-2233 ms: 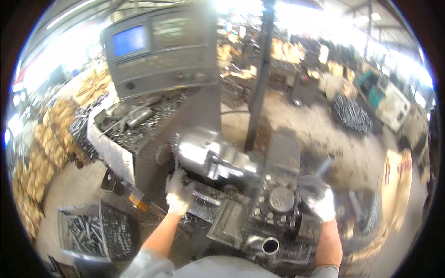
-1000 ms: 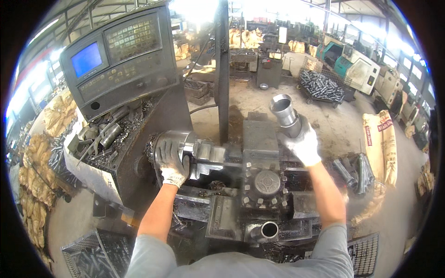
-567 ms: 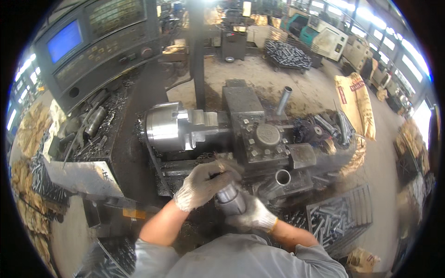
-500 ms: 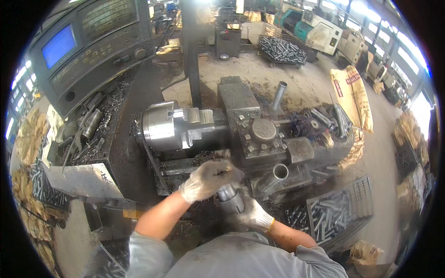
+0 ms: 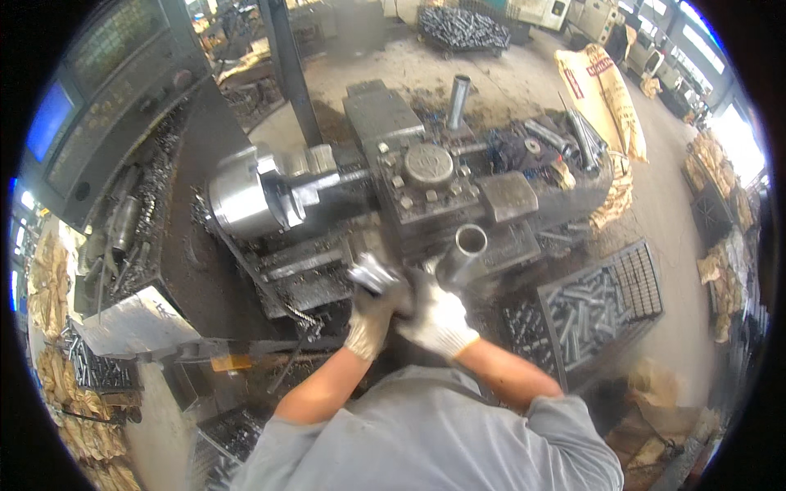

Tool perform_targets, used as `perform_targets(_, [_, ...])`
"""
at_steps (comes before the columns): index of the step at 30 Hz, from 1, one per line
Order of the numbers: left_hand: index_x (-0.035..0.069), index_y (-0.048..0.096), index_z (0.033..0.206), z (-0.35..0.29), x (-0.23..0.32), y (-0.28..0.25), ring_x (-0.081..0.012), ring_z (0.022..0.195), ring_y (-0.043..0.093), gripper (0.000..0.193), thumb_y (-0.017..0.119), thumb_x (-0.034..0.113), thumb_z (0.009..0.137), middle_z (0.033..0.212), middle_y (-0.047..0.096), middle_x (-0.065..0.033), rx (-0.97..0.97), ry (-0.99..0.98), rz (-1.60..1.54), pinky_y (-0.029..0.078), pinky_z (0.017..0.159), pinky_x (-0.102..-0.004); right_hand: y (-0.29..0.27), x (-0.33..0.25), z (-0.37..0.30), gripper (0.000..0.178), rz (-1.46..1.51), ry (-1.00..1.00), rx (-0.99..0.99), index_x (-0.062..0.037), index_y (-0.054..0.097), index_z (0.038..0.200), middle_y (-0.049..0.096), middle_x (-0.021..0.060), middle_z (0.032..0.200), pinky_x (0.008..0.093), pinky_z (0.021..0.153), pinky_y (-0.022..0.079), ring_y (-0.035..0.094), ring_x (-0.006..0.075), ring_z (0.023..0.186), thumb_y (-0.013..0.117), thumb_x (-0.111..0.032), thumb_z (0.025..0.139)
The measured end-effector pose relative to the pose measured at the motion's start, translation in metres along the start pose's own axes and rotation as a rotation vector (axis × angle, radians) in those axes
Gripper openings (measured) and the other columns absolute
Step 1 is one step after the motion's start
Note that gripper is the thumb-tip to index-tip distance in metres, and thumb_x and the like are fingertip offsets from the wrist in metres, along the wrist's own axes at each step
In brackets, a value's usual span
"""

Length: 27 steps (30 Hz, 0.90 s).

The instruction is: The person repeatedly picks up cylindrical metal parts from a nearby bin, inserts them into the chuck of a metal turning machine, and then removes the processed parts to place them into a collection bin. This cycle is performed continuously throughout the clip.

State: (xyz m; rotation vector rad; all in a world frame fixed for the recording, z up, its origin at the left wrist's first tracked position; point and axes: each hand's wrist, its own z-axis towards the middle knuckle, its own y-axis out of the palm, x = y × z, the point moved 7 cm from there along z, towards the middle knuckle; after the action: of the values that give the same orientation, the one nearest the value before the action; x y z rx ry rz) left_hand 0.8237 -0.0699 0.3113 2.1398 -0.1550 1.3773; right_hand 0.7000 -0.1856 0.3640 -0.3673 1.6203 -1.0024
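Observation:
In front of the lathe my gloved left hand (image 5: pixel 375 311) is closed around a shiny metal cylindrical part (image 5: pixel 372 273), whose bright end points up and left. Right against it is my gloved right hand (image 5: pixel 435 315), its fingers dark and smeared by motion; whether they grip anything does not show. Both gloves are white with blackened fingers. Beyond the left hand sits the lathe chuck (image 5: pixel 243 196) with stepped jaws. The square tool turret (image 5: pixel 430 166) is ahead of the right hand, and an upright open tube (image 5: pixel 471 240) stands close to that hand.
At right a wire crate (image 5: pixel 639 286) holds many metal tubes. A second tube (image 5: pixel 458 102) rises behind the turret. The control panel (image 5: pixel 123 98) and a chip-strewn tray of tools (image 5: pixel 127 221) flank the left. A paper sack (image 5: pixel 606 98) stands at far right.
My left hand has come down and tilted the metal part up and left. My right hand has moved up beside it. The view has shifted, so the machine appears higher and further left.

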Motion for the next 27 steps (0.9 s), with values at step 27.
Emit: perform_targets(27, [0.007,0.065,0.136,0.009,-0.044,-0.041,-0.0277,0.111,0.071,0.063,0.045,0.061,0.111,0.125,0.073,-0.0114,-0.063,-0.161,-0.416,0.059,0.097,-0.0490,-0.086,0.265,-0.199,0.070,-0.019,0.480,-0.269,0.0021,0.073,0.122,0.077,0.0266,0.102,0.0462,0.086,0.061,0.077,0.0382,0.096,0.085,-0.043,0.070])
